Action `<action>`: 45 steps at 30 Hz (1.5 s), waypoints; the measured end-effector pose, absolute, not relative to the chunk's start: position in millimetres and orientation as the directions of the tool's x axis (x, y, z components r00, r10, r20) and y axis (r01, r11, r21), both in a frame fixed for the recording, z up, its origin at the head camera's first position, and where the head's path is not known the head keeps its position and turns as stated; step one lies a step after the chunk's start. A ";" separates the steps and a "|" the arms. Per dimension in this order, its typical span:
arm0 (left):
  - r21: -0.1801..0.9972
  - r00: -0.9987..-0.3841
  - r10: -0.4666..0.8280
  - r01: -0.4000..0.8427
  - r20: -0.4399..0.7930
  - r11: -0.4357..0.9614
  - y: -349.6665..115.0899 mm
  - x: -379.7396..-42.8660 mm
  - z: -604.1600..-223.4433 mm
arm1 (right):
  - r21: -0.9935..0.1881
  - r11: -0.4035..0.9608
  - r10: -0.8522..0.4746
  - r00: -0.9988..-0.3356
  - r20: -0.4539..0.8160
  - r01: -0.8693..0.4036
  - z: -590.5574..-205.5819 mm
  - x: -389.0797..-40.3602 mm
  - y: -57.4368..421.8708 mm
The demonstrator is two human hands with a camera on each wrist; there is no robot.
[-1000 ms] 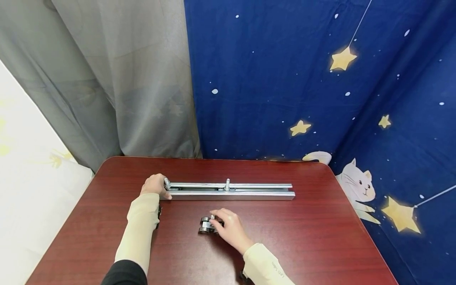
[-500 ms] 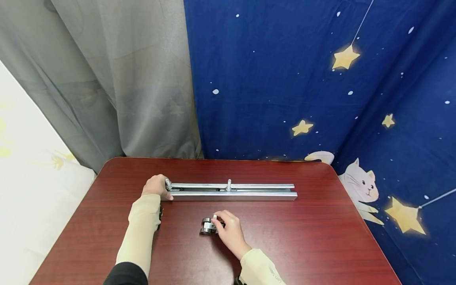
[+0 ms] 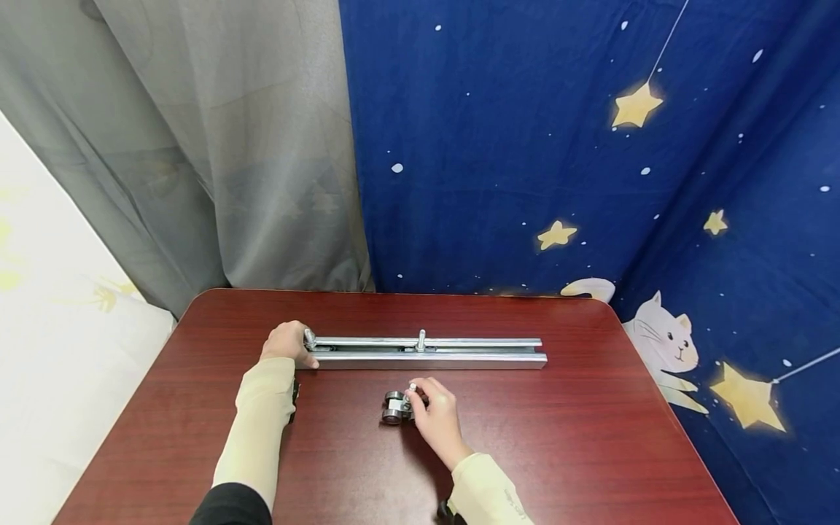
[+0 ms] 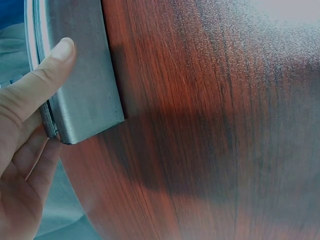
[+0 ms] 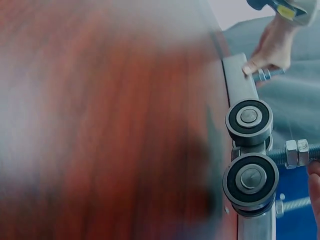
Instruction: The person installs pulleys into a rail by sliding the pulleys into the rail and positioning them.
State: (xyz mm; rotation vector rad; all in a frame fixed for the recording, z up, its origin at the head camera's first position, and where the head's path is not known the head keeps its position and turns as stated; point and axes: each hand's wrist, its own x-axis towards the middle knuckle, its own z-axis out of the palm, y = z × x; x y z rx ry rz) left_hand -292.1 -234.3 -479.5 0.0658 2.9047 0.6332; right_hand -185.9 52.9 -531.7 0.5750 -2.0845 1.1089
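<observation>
A silver metal channel track [image 3: 472, 362] lies along the far part of the table, slot upward. My left hand [image 3: 285, 343] grips its left end, the thumb on the near side wall in the left wrist view. One bolt [image 3: 309, 340] sticks up from the slot beside that hand, and another bolt [image 3: 421, 340] stands near the middle. In front of the track, my right hand [image 3: 436, 419] pinches a roller trolley [image 3: 393, 408] by its threaded bolt. Dark-rimmed wheels [image 5: 250, 179] and two nuts [image 5: 297, 153] on the bolt show in the right wrist view.
The reddish-brown wooden table [image 3: 590, 437] has rounded far corners. Behind it hang a grey curtain [image 3: 282, 146] and a blue curtain [image 3: 485, 146] with stars and a cat. White patterned fabric [image 3: 65, 328] lies at the left.
My right hand has shifted a little right and toward the track with the roller trolley. The left hand and the track stay as they were.
</observation>
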 end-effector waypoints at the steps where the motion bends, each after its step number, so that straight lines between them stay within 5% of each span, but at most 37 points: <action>1: 0.418 -0.985 0.079 0.007 -0.155 0.908 -234.1 -291.9 -479.3 | -0.541 0.538 -0.046 -0.663 0.747 -0.647 -530.9 -187.1 55.7; 13: 0.423 -0.985 0.089 0.018 -0.149 0.906 -237.2 -295.3 -484.7 | -0.481 0.621 0.013 -0.606 0.796 -0.619 -522.1 -205.0 100.0; 45: 0.430 -0.985 0.091 0.019 -0.147 0.903 -238.5 -296.2 -484.6 | -0.428 0.771 0.009 -0.664 0.747 -0.472 -524.7 -214.5 179.8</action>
